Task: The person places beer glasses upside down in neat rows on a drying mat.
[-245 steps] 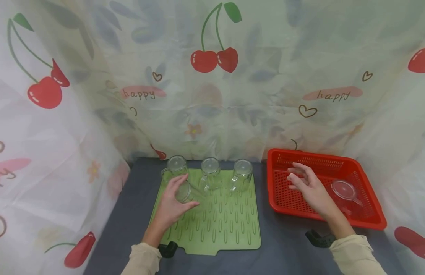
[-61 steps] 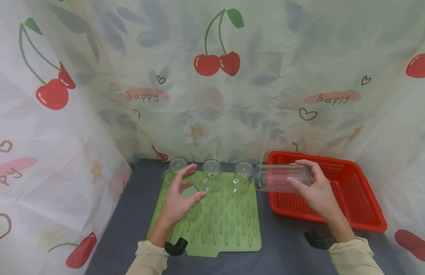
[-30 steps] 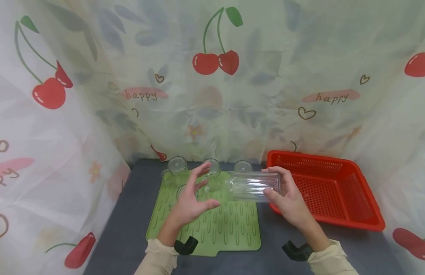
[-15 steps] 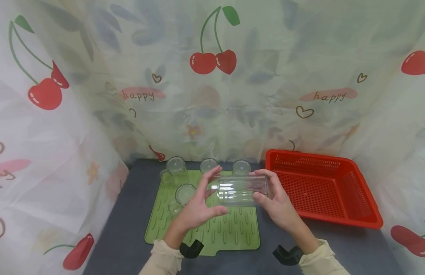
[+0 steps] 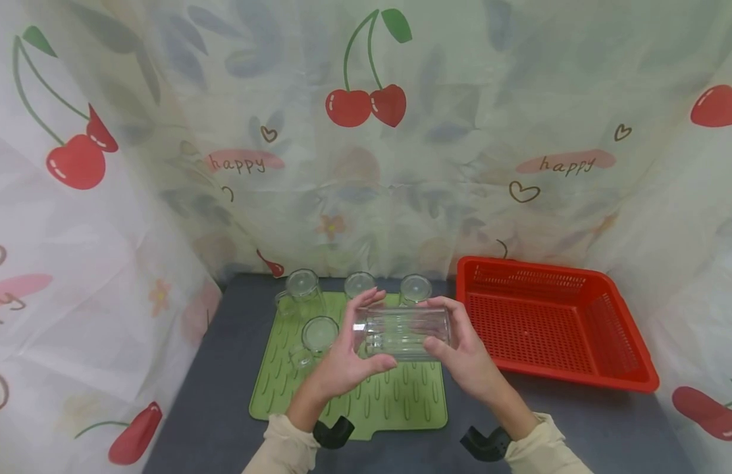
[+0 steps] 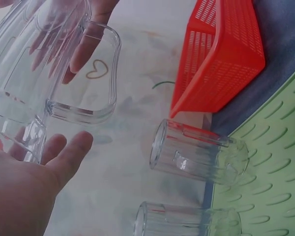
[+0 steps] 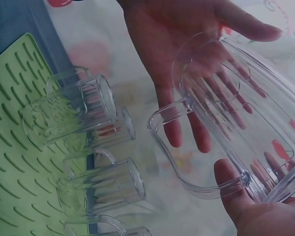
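A clear glass mug lies on its side in the air over the green drying mat. My right hand grips its base end, thumb in front and fingers behind. At the other end, the fingers and thumb of my left hand are spread around the mouth, right at the rim. The right wrist view shows the mug's handle pointing away below the body, and the left fingers straight behind the glass. Upside down on the mat stand several like mugs, among them a front-left mug.
Three upturned mugs line the back of the mat: a left mug, a middle mug and a right mug. A red plastic basket sits to the right on the grey tabletop. A printed curtain surrounds the table.
My right hand has lifted the mug from the red basket and carried it left over the mat. My left hand has left the front-left mug and moved right to the held mug's mouth.
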A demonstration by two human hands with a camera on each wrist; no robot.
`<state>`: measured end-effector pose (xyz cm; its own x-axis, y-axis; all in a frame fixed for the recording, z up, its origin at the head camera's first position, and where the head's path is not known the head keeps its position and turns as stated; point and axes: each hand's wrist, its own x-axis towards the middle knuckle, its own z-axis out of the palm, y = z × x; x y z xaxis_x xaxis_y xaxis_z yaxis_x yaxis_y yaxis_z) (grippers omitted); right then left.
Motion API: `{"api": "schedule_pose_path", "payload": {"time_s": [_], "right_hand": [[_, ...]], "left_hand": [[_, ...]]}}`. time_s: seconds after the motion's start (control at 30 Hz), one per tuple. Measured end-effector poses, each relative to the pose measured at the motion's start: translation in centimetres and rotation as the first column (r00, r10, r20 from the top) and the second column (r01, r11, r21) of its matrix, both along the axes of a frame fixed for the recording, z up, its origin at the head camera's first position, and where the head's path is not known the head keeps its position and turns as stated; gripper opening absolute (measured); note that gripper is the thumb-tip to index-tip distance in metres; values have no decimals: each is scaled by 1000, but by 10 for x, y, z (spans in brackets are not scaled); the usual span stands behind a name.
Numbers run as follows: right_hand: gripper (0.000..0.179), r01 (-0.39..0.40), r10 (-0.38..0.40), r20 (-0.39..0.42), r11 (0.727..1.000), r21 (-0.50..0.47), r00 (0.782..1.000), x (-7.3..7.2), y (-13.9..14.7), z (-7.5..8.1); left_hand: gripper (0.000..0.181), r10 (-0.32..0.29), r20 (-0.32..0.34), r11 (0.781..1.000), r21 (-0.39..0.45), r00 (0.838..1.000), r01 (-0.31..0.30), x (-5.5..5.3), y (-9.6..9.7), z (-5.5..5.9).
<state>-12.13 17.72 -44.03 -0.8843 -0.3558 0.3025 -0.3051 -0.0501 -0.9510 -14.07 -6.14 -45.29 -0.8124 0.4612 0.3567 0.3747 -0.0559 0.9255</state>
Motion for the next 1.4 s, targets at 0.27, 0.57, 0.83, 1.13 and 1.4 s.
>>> {"api": "schedule_pose_path", "payload": {"time_s": [0.27,0.57,0.83,1.13,1.4], "right_hand": [[65,21,-21,-13,997,74,1000,0,-2,-1],[82,51,-48,-34,991,121,998,0,1,1],[80,100,-103,4,969,225,995,-1,5,-2],[77,211,-250,49,892,399,967,0,4,-2],[75,287,-346,59,852,437,936,-1,3,-3]], "left_hand": [[90,14,1,999,39,1000,-14,2,0,0],[73,98,-57,995,32,994,-97,1,-2,-1],[77,155,-104,987,56,982,-150,-2,-2,1],[79,229,-194,972,91,954,-215,-4,-1,0],[86,267,-247,964,60,932,-260,-4,0,-1]]}}
